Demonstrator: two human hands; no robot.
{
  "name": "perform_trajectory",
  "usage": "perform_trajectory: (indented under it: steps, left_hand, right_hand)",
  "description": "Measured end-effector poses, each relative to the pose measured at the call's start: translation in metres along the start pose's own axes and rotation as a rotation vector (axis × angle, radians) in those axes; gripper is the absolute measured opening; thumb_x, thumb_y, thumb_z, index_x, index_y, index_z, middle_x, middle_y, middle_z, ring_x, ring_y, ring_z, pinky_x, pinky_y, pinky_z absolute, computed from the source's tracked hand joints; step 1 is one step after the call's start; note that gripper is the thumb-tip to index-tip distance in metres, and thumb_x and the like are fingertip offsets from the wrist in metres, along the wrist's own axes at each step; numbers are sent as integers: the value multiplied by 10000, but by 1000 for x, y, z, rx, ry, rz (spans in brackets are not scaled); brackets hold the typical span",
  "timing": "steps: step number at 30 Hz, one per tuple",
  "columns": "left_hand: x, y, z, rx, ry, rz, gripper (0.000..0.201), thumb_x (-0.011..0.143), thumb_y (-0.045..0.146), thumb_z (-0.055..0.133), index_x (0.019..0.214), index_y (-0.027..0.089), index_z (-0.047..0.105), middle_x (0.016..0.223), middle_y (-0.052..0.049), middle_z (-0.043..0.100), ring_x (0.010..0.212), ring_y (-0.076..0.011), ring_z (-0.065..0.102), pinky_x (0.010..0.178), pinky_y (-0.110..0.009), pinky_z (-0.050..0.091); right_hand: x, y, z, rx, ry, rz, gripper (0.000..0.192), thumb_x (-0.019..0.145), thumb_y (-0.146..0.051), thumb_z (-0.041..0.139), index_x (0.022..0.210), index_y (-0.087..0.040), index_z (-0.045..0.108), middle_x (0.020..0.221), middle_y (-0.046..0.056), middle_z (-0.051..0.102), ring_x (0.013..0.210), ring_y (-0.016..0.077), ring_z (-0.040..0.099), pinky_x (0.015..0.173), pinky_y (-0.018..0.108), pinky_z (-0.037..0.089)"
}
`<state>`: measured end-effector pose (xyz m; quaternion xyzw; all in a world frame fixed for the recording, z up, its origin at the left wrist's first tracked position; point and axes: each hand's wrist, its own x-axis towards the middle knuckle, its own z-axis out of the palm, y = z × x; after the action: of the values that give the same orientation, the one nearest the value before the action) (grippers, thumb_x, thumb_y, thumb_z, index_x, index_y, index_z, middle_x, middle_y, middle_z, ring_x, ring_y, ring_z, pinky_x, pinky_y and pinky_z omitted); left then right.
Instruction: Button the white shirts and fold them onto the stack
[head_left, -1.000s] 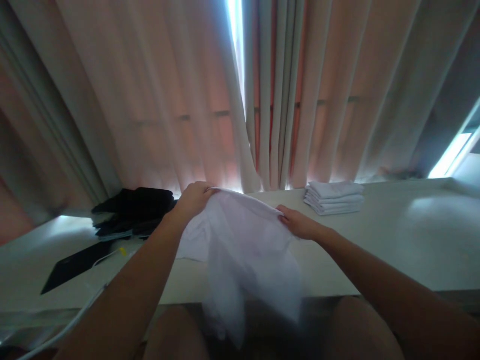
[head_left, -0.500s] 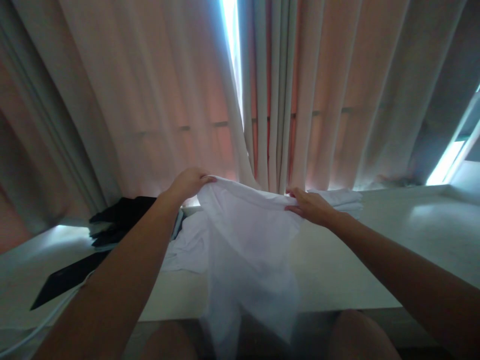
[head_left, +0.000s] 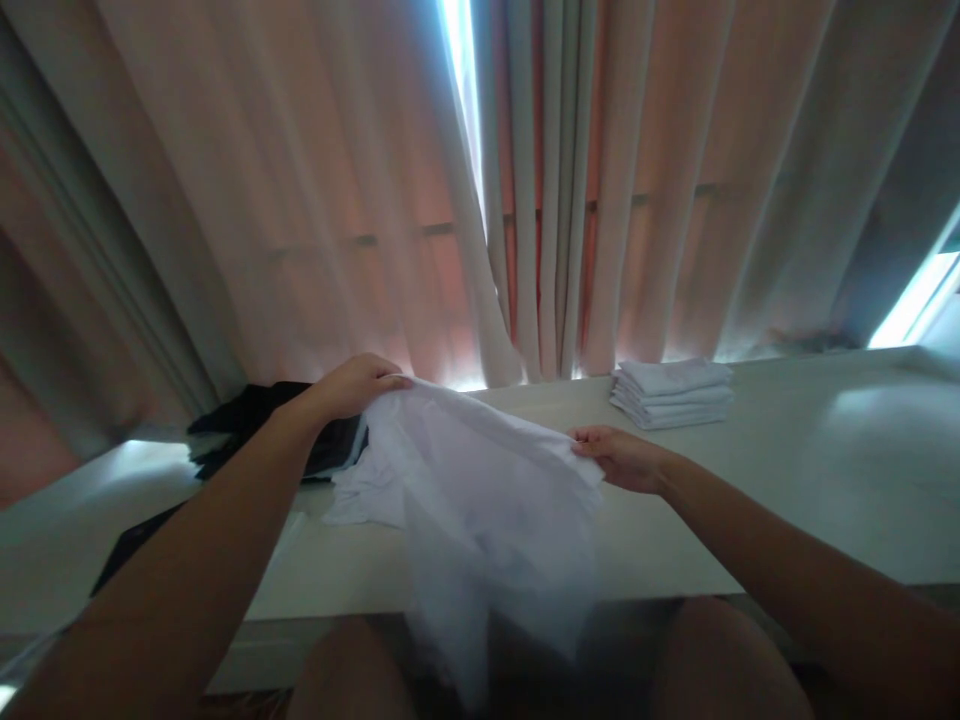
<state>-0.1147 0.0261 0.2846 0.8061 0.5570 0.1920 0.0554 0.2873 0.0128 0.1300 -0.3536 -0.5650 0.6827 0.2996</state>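
Item, white garment (head_left: 480, 490): we gripped its upper edge, left hand (head_left: 352, 385) and right hand (head_left: 619, 458) clenched, mid-spreading; laying flat on the counter (head_left: 750, 500) judged next.

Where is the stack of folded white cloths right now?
The stack of folded white cloths sits on the far right part of the table, at the foot of the curtain, beyond the right hand.

Folded white stack (head_left: 671, 392) on table (head_left: 825, 480); black clothes (head_left: 262, 425) left; curtains (head_left: 300, 200) behind
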Motion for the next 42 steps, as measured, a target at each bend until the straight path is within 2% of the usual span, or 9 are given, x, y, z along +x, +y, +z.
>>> perform_trajectory:
  steps: [6,9,12,16,21,25,33,37,42]
  left_hand:
    - [-23,-13,10,58,-180,26,485,907,540,482,658,162,655,673,-32,659,653,-168,557,624,-269,372]
    - [-40,-15,11,54,-262,-17,481,895,565,494,678,177,678,687,-38,673,637,-173,575,591,-264,373]
    - [-55,-14,11,13,-311,-58,485,882,582,505,669,186,687,680,-41,671,611,-171,572,560,-261,370]
    - [-67,-15,8,-32,-356,-95,494,875,594,515,675,182,700,672,-42,664,618,-172,569,554,-253,375]
    - [-78,-21,6,-52,-399,-117,471,875,593,532,732,188,724,717,-30,679,672,-178,602,594,-249,412]
    - [-89,-17,4,-96,-412,-180,435,877,569,535,762,204,741,741,-26,694,687,-182,616,597,-251,430]
    - [-99,0,4,-70,-400,-166,438,891,553,526,720,197,715,679,-8,660,620,-150,580,548,-236,393]
    - [-103,23,8,3,-420,-90,463,910,562,506,698,202,705,696,0,681,662,-162,606,584,-246,403]
    - [-108,53,15,140,-408,-94,527,928,611,449,698,212,704,710,1,704,669,-173,622,590,-263,386]
  right_hand:
    - [-2,17,16,-30,46,90,372,854,-427,612,1130,-178,608,960,56,636,790,158,599,638,245,469]
    - [-11,19,25,-345,-2,56,584,825,-567,646,1282,-220,536,976,46,641,768,171,587,595,238,433]
    - [-20,20,37,-821,-13,-72,864,668,-536,818,1404,-283,442,1105,61,658,916,236,618,757,297,462]
    - [-25,24,48,-1060,-61,-143,501,823,-483,692,1256,-250,596,1054,76,688,947,264,627,844,346,441]
    - [-25,27,44,-710,-392,-80,338,905,-475,581,1019,-165,653,963,50,680,820,194,623,730,280,466]
    - [-29,34,39,-645,-204,-83,437,864,-459,649,1189,-208,499,1064,38,631,887,187,601,709,258,469]
    - [-25,71,51,-1001,180,-387,555,847,-437,702,1273,-211,428,1109,96,621,935,242,621,854,394,485]
    - [-21,94,86,-1110,492,-680,529,872,-334,675,1330,-184,459,1359,172,543,1286,324,484,1070,513,366]
    - [-20,106,158,-1048,490,-685,493,870,-449,666,1279,-188,575,1275,143,642,1139,298,604,969,425,467]
